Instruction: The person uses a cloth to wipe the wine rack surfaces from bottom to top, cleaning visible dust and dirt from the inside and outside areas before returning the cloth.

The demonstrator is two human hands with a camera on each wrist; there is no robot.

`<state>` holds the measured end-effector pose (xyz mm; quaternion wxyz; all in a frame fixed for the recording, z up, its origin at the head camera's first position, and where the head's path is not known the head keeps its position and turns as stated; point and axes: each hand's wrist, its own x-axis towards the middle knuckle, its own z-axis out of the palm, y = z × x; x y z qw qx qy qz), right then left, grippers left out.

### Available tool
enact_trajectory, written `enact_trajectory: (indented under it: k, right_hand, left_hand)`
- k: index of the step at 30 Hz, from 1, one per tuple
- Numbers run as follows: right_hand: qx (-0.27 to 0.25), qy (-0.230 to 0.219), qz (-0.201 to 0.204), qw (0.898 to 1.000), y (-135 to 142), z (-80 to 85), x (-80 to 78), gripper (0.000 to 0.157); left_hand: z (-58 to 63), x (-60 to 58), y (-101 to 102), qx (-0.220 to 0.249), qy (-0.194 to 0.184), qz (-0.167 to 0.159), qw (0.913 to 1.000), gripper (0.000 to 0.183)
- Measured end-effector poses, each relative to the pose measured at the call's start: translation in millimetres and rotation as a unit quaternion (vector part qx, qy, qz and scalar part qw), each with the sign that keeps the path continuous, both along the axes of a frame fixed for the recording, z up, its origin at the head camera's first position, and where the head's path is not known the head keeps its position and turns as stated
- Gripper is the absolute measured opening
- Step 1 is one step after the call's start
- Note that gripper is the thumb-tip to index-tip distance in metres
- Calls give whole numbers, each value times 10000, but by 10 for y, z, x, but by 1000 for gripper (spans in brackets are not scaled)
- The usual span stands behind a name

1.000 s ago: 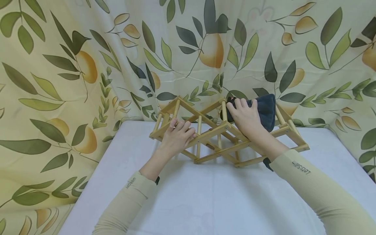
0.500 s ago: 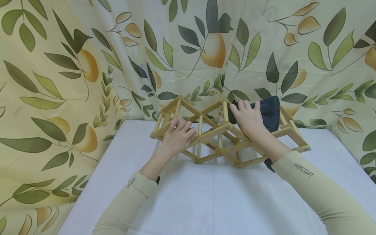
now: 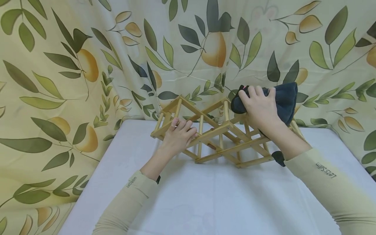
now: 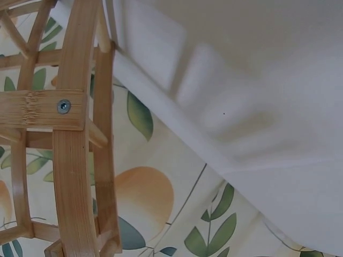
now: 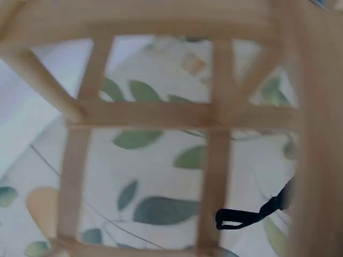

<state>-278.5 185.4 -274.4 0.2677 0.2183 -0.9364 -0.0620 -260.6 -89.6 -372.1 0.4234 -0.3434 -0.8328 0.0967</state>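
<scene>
A folding wooden lattice rack (image 3: 221, 130) with round crossbars stands on the table in the head view. My left hand (image 3: 178, 135) grips its front slat near the left end. A dark navy cloth bundle (image 3: 284, 99), narrow at its left end and flared at its right, is held from above by my right hand (image 3: 260, 106). This bundle is over the right part of the rack, hiding some of its bars. In the left wrist view, a screw joins the rack's slats (image 4: 69, 64). A black loop (image 5: 244, 217) hangs in the right wrist view, before blurred bars.
A white-covered table (image 3: 188, 199) lies under the rack. Directly behind it hangs a curtain (image 3: 188, 65) printed with leaves and fruit, which also covers the left side. Light sleeves cover both forearms.
My right hand has lifted the navy cloth bundle up and to the right, from within the rack's right part to above it. The left hand stays in place on the rack.
</scene>
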Motion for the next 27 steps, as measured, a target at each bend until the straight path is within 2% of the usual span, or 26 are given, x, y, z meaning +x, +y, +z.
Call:
enact_trajectory:
  k: [6,12,20,27]
  right_hand:
    - [-261,199,86,9994,-41,196,195,52]
    - [-421,354,195,9983,-71,189,421,54]
    - [-802,755,511,9926,-79,-2,765,56]
    - [-1339,1117,803,9814,-85,-370,1022,63]
  left_hand:
    - [8,7,-4,-12,-1,31,10000,24]
    - [10,8,-7,-19,41,29,10000,24]
    - [17,2,-6,-80,71,65,9999,23]
    - [14,3,-14,-78,144,60,9998,23]
